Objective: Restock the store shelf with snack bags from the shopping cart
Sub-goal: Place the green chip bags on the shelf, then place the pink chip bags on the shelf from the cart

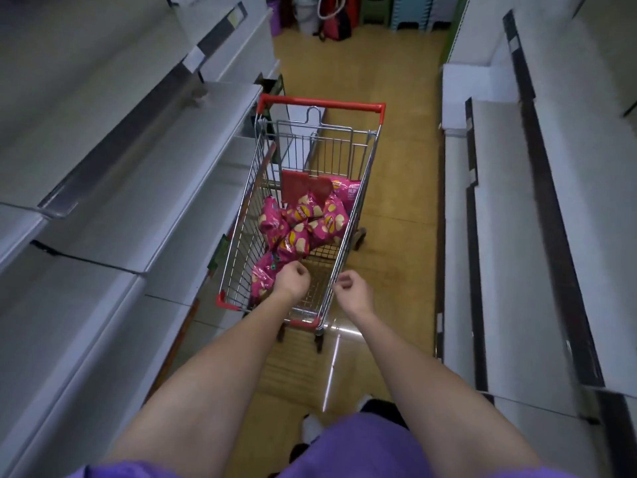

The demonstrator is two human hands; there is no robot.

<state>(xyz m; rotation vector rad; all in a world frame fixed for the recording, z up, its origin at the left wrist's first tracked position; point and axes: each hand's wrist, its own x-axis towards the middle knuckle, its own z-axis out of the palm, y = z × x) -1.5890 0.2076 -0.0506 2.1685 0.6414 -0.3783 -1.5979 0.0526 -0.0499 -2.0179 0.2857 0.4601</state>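
Both hands, left (292,278) and right (355,290), hover loosely curled and empty above the shopping cart (358,188), seemingly ready to lift snack bags (303,225) toward the bare shelf (165,174).

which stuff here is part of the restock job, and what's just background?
Job:
- snack bags, pink, piled in the cart
- shopping cart
- left shelf, no stock visible
- left hand and right hand, both over the cart's near end, holding nothing

Background:
- right shelf
- red backpack on the floor at the aisle's far end
- stacked stools beside it
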